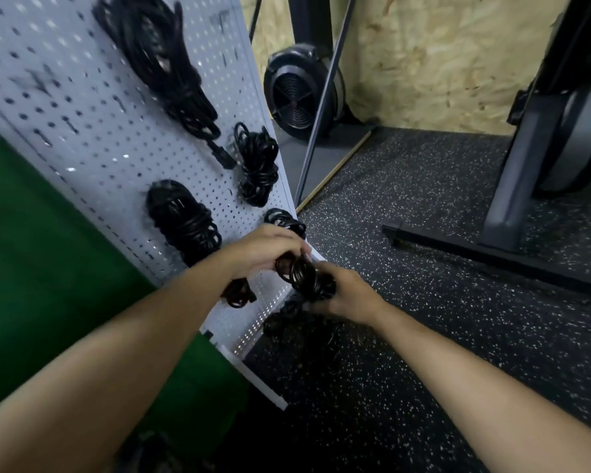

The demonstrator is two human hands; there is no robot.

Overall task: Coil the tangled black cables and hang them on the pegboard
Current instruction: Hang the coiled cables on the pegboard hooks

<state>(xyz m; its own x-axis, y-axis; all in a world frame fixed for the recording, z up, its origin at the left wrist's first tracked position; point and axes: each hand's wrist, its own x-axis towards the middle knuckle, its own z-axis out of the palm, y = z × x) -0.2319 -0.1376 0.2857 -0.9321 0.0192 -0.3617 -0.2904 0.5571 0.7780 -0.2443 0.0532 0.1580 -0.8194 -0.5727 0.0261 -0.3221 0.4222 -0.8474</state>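
Observation:
A white pegboard [93,124] leans across the left of the view. Several coiled black cables hang on it: a large bundle [157,63] at the top, a smaller coil [256,165] near its right edge, another [185,223] lower left, and a small one [285,221] just above my hands. Both hands grip one black cable coil [304,276] in front of the board's lower right edge. My left hand [263,249] holds its top; my right hand [348,295] holds its lower side. More black cable [287,319] lies on the floor below.
Dark speckled rubber floor [423,302] fills the right side. A black fan [297,93] and a slanted pole [325,97] stand behind the board. A dark machine base [512,186] with a floor bar sits right. Green surface [31,250] lies left of the board.

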